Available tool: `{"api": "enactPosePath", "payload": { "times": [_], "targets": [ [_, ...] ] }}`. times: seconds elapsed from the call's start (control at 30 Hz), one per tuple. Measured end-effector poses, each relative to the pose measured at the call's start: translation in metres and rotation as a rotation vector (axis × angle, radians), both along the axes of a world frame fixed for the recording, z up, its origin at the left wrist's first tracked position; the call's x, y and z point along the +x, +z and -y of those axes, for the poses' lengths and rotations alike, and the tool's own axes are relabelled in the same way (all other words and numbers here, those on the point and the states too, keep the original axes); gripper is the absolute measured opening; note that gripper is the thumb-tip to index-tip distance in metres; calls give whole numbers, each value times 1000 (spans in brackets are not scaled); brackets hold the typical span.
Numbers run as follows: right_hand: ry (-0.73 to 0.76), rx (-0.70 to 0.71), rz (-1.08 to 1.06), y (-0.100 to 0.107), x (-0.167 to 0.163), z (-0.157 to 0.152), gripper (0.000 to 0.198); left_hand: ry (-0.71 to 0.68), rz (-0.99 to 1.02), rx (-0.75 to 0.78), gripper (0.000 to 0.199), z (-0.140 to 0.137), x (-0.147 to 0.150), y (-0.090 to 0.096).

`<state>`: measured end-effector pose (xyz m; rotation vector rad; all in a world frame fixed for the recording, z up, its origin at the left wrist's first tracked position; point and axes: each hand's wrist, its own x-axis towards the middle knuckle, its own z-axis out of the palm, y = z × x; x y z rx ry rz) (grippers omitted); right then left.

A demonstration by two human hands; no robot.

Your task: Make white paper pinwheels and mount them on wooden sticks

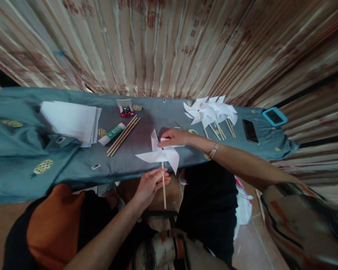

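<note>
The hands hide parts of the pinwheel; lettering on the green tube is illegibly small.

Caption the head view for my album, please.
Left hand holds the stick, right hand touches the white paper pinwheel.

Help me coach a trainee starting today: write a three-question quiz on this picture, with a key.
1. Which hand holds the stick below the paper blades?
2. True or false: the open red box lies farther from the person than the green-and-white tube.
3. What lies just right of the pinwheel cluster? A) paper stack; B) dark phone; C) loose sticks.

Key: 1. The left hand; 2. True; 3. B.
</note>
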<state>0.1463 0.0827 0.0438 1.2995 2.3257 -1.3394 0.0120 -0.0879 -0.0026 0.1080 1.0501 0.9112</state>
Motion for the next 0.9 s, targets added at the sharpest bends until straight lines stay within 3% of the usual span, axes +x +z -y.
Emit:
{"api": "enactPosePath", "payload": {
  "times": [0.17,0.4,0.53,0.73,0.9],
  "targets": [
    [-220,61,-144,4,24,-7,53,11,13,53,10,-8,3,6],
    [-684,492,-520,6,64,0,60,16,-3,113,11,-28,-1,17],
    [-797,644,-673,5,73,7,53,18,-34,150,13,-46,0,31],
    [-800,658,-784,0,72,1,50,-18,-42,159,11,-75,7,47],
    [-960,541,-755,-14,74,2,54,22,-110,215,20,-93,11,38]
  ]
}}
